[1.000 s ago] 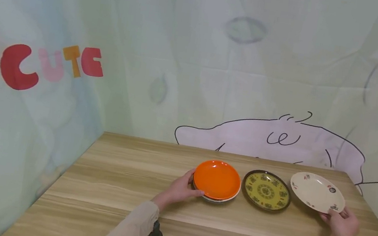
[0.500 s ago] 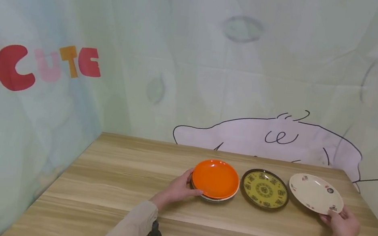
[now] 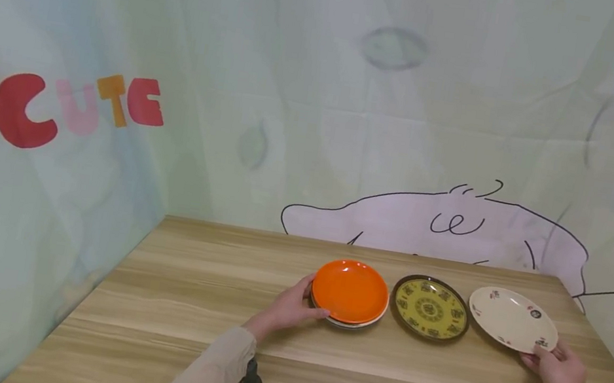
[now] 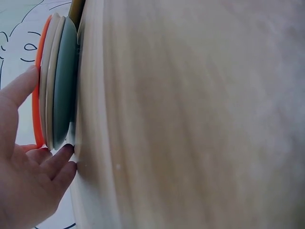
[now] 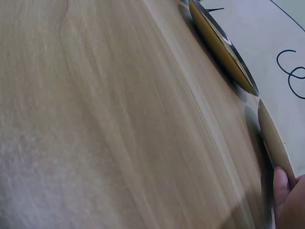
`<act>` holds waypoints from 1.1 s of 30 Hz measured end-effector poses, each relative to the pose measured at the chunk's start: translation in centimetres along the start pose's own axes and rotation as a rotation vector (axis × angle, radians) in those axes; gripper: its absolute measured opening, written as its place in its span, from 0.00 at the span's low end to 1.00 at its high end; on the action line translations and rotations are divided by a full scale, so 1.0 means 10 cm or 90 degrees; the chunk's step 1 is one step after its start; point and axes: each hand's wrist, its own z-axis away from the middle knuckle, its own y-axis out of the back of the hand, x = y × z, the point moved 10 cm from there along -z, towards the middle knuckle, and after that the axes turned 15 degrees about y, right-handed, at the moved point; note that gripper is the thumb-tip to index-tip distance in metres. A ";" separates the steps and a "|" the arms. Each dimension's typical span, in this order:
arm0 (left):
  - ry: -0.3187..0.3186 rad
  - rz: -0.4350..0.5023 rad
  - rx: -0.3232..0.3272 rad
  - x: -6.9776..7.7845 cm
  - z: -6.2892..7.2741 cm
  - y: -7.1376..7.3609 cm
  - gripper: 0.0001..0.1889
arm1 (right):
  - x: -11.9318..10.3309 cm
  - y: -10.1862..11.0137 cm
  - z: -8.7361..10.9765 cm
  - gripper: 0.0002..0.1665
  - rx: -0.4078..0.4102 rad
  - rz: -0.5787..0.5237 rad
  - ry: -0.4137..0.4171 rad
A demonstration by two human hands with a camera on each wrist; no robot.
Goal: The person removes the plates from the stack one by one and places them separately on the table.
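My left hand (image 3: 290, 303) cups the near left side of a stack of plates; its thumb lies at the rim of the top orange plate (image 3: 351, 291) and the other fingers are round the edge. In the left wrist view, cream rims and a grey-green plate (image 4: 66, 86) show beneath the orange one. On the right, my right hand (image 3: 560, 372) pinches the near right rim of a cream plate (image 3: 511, 320) with small dark and red motifs, thumb on top and fingers below. The right wrist view has this plate close over the table, its shadow beside it.
Between the stack and the cream plate lies an olive-green patterned plate (image 3: 432, 309) with a dark rim, near both. All are on a wood-grain table (image 3: 223, 272) toward its far edge. A printed curtain (image 3: 276, 81) hangs behind and along the left side.
My right hand has lowered the cream plate slightly toward the table and nearer to me. The left hand stays at the stack. The head view has shifted a little.
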 end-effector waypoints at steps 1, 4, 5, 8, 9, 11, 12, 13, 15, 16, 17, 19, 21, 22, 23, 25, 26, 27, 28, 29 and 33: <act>0.000 0.001 0.000 0.00 0.00 0.00 0.48 | -0.01 0.00 0.01 0.38 0.000 0.000 0.001; -0.001 -0.002 0.001 0.01 0.01 0.00 0.48 | -0.01 0.00 0.02 0.38 0.002 0.011 0.002; -0.001 -0.004 0.002 0.01 0.02 0.00 0.48 | -0.01 0.00 0.02 0.38 0.002 0.018 0.000; 0.001 -0.008 0.004 0.01 0.03 0.01 0.47 | 0.02 0.00 0.02 0.38 -0.001 0.034 -0.004; 0.002 -0.009 0.005 0.01 0.03 0.01 0.47 | 0.03 0.00 0.01 0.38 -0.003 0.035 -0.003; 0.002 -0.009 0.006 0.01 0.03 0.01 0.47 | 0.04 0.01 0.01 0.38 -0.005 0.037 -0.003; 0.002 -0.009 0.007 0.01 0.03 0.01 0.47 | 0.05 0.01 0.01 0.38 -0.007 0.038 -0.001; 0.002 -0.010 0.008 0.01 0.03 0.01 0.47 | 0.05 0.01 0.01 0.37 -0.010 0.041 0.001; -0.002 -0.011 0.010 0.02 0.03 0.01 0.47 | 0.05 0.02 0.00 0.38 -0.013 0.039 0.006; -0.003 -0.011 0.010 0.02 0.04 0.02 0.47 | 0.06 0.02 0.00 0.38 -0.017 0.041 0.009; -0.003 -0.011 0.009 0.02 0.04 0.02 0.47 | 0.06 0.02 0.00 0.37 -0.022 0.043 0.012; -0.003 -0.009 0.008 0.02 0.04 0.02 0.47 | 0.06 0.02 -0.01 0.37 -0.031 0.051 0.020; -0.001 -0.005 0.004 0.02 0.04 0.02 0.47 | 0.06 0.01 -0.01 0.37 -0.041 0.059 0.029; 0.001 -0.003 0.002 0.02 0.04 0.02 0.47 | 0.06 0.01 -0.01 0.37 -0.045 0.067 0.033; 0.001 0.000 0.001 0.02 0.04 0.02 0.47 | 0.05 0.02 -0.01 0.37 -0.048 0.075 0.037; 0.001 0.003 -0.001 0.02 0.04 0.02 0.47 | 0.05 0.02 -0.02 0.37 -0.049 0.088 0.043; 0.000 0.004 -0.001 0.01 0.03 0.01 0.47 | 0.04 0.02 -0.01 0.38 -0.049 0.092 0.044; -0.001 0.003 -0.002 0.01 0.03 0.01 0.47 | 0.04 0.03 -0.01 0.38 -0.049 0.101 0.043; -0.003 0.003 -0.002 0.01 0.03 0.01 0.47 | 0.04 0.03 -0.01 0.39 -0.048 0.105 0.043; -0.004 0.003 -0.002 0.01 0.03 0.01 0.47 | 0.04 0.04 -0.01 0.39 -0.048 0.110 0.041; -0.002 -0.001 -0.002 0.01 0.03 0.01 0.47 | 0.04 0.05 0.00 0.39 -0.047 0.128 0.033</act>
